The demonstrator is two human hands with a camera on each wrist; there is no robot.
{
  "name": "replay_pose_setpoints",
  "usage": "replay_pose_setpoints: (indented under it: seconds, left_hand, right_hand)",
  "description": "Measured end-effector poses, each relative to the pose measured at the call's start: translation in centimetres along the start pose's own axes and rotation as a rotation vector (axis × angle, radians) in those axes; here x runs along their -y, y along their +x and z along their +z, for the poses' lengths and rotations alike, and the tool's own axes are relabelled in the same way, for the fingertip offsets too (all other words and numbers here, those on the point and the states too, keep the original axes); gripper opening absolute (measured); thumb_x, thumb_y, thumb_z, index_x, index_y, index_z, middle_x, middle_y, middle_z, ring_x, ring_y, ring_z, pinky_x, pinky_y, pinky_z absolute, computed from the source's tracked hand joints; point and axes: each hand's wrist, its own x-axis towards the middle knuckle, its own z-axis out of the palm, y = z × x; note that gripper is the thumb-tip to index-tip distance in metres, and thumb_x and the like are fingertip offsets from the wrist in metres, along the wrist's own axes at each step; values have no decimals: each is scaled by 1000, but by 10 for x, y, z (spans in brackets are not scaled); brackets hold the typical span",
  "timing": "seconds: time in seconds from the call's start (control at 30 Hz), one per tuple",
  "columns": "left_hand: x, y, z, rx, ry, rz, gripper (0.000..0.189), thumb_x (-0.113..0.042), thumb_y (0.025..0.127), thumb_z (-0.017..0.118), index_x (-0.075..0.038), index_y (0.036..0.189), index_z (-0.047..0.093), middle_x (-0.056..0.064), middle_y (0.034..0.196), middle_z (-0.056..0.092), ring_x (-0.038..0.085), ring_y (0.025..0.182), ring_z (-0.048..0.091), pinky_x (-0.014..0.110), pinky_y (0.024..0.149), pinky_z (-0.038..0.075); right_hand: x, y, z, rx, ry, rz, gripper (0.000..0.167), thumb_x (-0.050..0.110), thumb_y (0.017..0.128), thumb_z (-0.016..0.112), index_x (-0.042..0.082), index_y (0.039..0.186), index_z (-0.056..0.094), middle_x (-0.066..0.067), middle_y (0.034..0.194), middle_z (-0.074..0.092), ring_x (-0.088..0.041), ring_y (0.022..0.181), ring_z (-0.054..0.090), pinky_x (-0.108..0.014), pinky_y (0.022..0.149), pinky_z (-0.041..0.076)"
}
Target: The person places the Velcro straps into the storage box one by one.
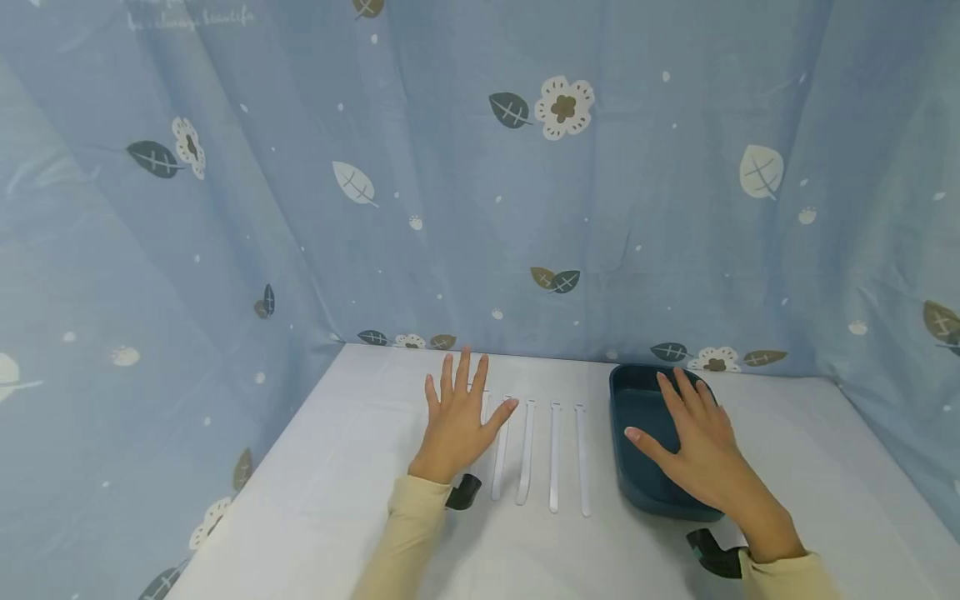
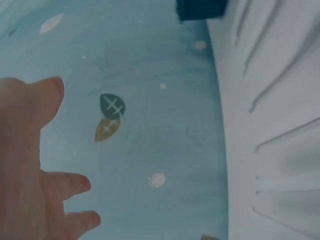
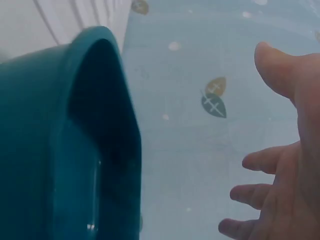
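Observation:
Fingers spread, my left hand (image 1: pixel 453 425) hovers palm down over the left end of a row of thin white strips (image 1: pixel 554 458), partly covering some of them. Each strip is narrow and flat, with a small crosspiece at its far end. To their right stands a deep teal rectangular bin (image 1: pixel 660 506) with rounded corners. My right hand (image 1: pixel 705 458) overlaps the bin's right side in the head view, its fingers straight and apart and nothing in its grasp. In the right wrist view the bin wall (image 3: pixel 30 125) shows left of the thumb and fingers.
A white cloth (image 1: pixel 322 483) covers the table. Blue curtains (image 1: pixel 465 208) printed with leaves and flowers hang behind it and at both sides. Each wrist carries a black camera mount, the left one (image 1: pixel 463 492) close to the strips' near ends.

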Motion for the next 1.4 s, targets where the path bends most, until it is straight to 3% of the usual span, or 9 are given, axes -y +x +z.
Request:
replay_pose_setpoints:
  seconds: [0.2,0.37,0.7,0.8,1.0,1.2,1.4]
  left_hand:
    - [12,1,-14,-22,-132,-38,84,-58,102,54,-9,164,27,18,174,13,44,161,6,74,125,6]
    - [27,4,-22,-37,-209,-83,80,-52,102,58,-3,161,33,24,168,27,46,155,26,67,125,24]
    - [54,9,-19,5,-327,-259,68,-42,102,63,6,149,48,27,139,58,43,126,60,57,104,53]
    - [61,9,-16,9,-330,-312,64,-39,101,64,6,145,53,25,132,63,40,119,64,53,97,56]
    - [73,10,-7,22,-307,-341,55,-35,99,67,8,134,62,22,116,72,31,101,70,47,86,59]
    - [82,11,3,39,-299,-363,49,-33,97,71,7,126,68,18,106,74,26,89,67,43,82,58]
    - [83,10,7,50,-300,-412,44,-31,96,72,7,119,71,19,105,73,26,89,67,45,84,58]
  right_hand:
    - [-11,-6,-11,1,108,-8,101,50,97,68,6,166,10,-31,170,7,-63,150,12,-87,106,20]
    - [-24,-14,-19,22,150,41,104,49,96,69,11,167,4,-32,170,7,-65,148,15,-89,98,26]
    - [-58,-27,-22,85,165,162,111,52,96,68,14,166,-10,-40,166,-2,-69,143,17,-90,92,28]
    - [-68,-29,-20,93,196,166,112,48,97,69,12,165,-13,-40,166,-1,-68,142,20,-88,93,31]
    - [-87,-28,-15,119,244,195,115,44,98,70,8,164,-17,-42,162,5,-65,137,25,-82,93,38]
    - [-105,-26,-7,226,321,231,115,43,100,66,9,161,-25,-43,163,-2,-68,137,22,-81,98,35]
    - [-120,-25,0,327,339,236,114,42,100,66,6,161,-24,-44,162,2,-73,135,26,-76,95,47]
